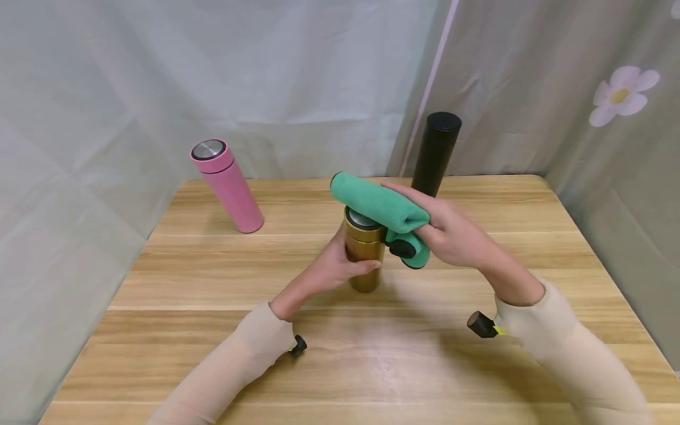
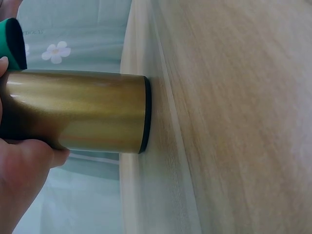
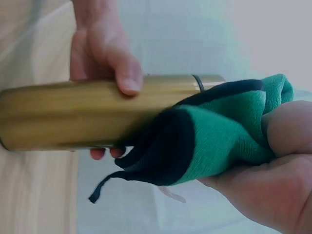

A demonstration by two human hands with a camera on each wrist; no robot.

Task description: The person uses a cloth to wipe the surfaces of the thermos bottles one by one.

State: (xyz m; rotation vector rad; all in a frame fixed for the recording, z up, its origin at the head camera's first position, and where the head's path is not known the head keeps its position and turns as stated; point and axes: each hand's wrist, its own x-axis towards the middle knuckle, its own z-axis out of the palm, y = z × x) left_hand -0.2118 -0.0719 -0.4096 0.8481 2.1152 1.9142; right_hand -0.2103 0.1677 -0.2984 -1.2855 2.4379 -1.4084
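My left hand (image 1: 340,260) grips a gold thermos bottle (image 1: 365,248) round its body, thumb across the front. The bottle stands upright with its silver-topped lid facing up, and its dark base (image 2: 146,114) is right at the tabletop in the left wrist view. A folded green cloth (image 1: 379,200) with dark edging is held in my right hand (image 1: 451,227), between thumb and fingers. It lies over part of the lid, and a lower fold hangs beside the bottle's upper right side. In the right wrist view the green cloth (image 3: 219,141) overlaps the lid end.
A pink thermos bottle (image 1: 234,192) stands at the back left of the wooden table (image 1: 372,360). Behind my right hand is a tall black bottle (image 1: 437,153), its lower part hidden. Pale curtains (image 1: 265,71) hang along the back and sides.
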